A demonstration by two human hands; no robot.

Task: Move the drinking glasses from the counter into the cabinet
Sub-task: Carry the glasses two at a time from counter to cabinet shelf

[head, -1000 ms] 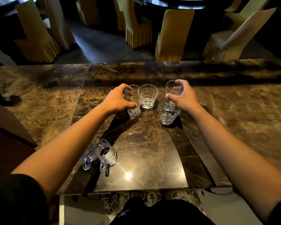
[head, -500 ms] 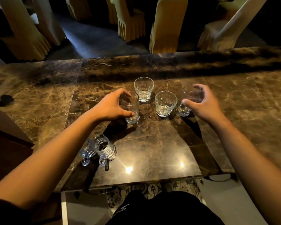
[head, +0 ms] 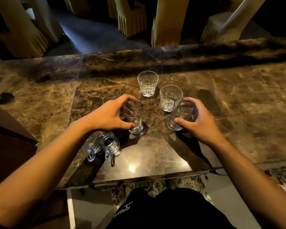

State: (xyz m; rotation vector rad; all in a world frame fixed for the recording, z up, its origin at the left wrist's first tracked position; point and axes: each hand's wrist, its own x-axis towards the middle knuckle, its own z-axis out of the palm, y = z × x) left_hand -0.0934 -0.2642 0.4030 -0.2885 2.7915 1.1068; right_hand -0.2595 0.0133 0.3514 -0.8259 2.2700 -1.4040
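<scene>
My left hand (head: 106, 115) grips a tall clear glass (head: 134, 118) near the middle of the brown marble counter (head: 238, 104). My right hand (head: 199, 123) is wrapped around a second tall clear glass (head: 178, 119), which tilts toward me. Two short faceted tumblers stand farther back: one tumbler (head: 147, 83) at the centre, the other tumbler (head: 170, 97) just behind the right-hand glass. Two ribbed glass mugs (head: 104, 146) with handles sit close together under my left wrist. No cabinet is visible.
Several chairs in yellow covers (head: 165, 22) stand beyond the counter's far edge. A dark wooden surface (head: 10, 142) lies at the left. Patterned floor tiles (head: 172, 184) and my dark trousers show below the counter's near edge.
Both hands have drawn their tall glasses toward me, away from the two tumblers. The right-hand glass now tilts and sits in front of the nearer tumbler.
</scene>
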